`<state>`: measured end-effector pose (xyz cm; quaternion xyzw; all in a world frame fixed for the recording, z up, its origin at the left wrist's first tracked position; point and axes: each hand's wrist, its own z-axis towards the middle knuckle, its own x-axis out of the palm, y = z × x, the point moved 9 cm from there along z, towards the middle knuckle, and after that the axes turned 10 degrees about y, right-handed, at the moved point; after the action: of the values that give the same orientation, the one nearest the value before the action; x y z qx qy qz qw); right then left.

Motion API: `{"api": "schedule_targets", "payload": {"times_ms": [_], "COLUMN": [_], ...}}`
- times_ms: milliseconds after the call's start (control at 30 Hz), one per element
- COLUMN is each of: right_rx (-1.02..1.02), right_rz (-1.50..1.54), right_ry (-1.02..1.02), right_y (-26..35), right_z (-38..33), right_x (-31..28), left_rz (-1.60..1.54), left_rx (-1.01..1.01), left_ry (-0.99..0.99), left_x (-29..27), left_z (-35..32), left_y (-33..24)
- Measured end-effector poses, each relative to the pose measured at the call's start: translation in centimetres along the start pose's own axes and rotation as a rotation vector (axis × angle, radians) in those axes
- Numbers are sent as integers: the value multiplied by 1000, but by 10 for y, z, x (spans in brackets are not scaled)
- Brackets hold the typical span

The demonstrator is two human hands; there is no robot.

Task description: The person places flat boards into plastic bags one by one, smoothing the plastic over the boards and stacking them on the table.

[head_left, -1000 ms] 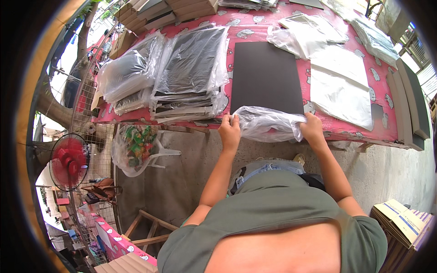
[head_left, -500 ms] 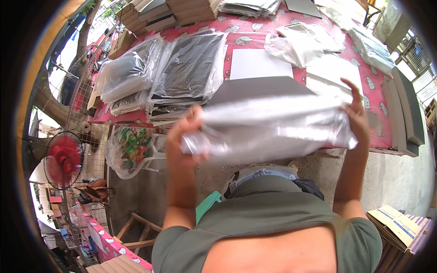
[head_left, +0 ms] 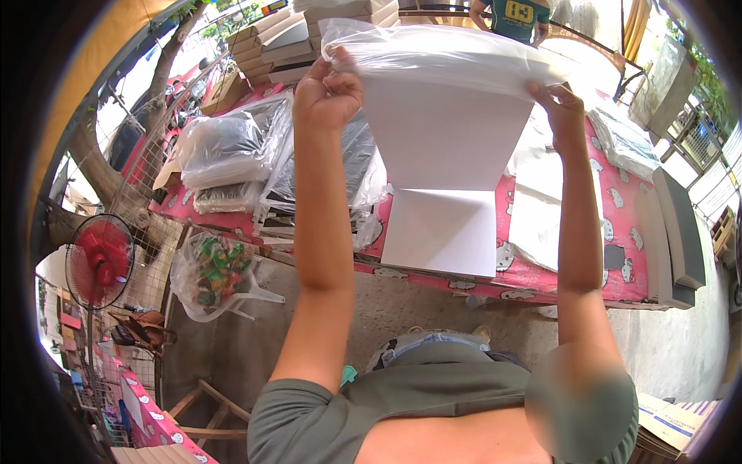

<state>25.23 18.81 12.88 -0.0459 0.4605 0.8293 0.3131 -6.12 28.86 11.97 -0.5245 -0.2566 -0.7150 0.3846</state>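
Note:
My left hand is closed on one corner of a clear plastic bag, raised high over the table. My right hand pinches the bag's other side. A large board with its pale face toward me stands tilted up, its upper part inside or behind the bunched plastic; I cannot tell which. Its lower edge meets a white sheet lying flat at the table's near edge. Plastic-wrapped dark boards lie beside my left forearm. More pale sheets and plastic lie by my right forearm.
The table has a pink patterned cover. Wrapped packs are stacked at left, grey boards at the right end. A red fan and a bag-covered white chair stand at left. Another person stands beyond the table.
Both my hands have risen and moved away from my body, lifting the plastic bag. The board, dark side showing before, now stands tilted with its pale face toward me.

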Motion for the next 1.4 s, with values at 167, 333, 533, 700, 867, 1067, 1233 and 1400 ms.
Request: {"api": "schedule_targets", "payload": {"times_ms": [167, 333, 533, 700, 867, 1067, 1233, 1400], "right_rx": [-108, 39, 373, 124, 676, 1034, 1094, 1216], "right_rz": [123, 61, 319, 134, 563, 506, 689, 673], "right_ry": [82, 109, 261, 25, 150, 331, 234, 281], "right_y": [-4, -54, -195, -96, -147, -154, -90, -61], "right_z": [10, -15, -128, -90, -146, -320, -389, -389], "right_x": [7, 11, 75, 54, 62, 90, 59, 51], "left_rz": [-38, 396, 1126, 1862, 1359, 1151, 938, 907], "left_rx": [107, -11, 210, 354, -127, -318, -417, -214], "left_ry": [-144, -193, -488, -339, -335, -581, -749, -761], "left_x": [-46, -162, -275, -143, -158, -248, -208, -180], "left_z": [18, 2, -93, -64, -88, -231, -348, -343], "left_y": [-3, 6, -7, -9, 41, 79, 119, 118]}}
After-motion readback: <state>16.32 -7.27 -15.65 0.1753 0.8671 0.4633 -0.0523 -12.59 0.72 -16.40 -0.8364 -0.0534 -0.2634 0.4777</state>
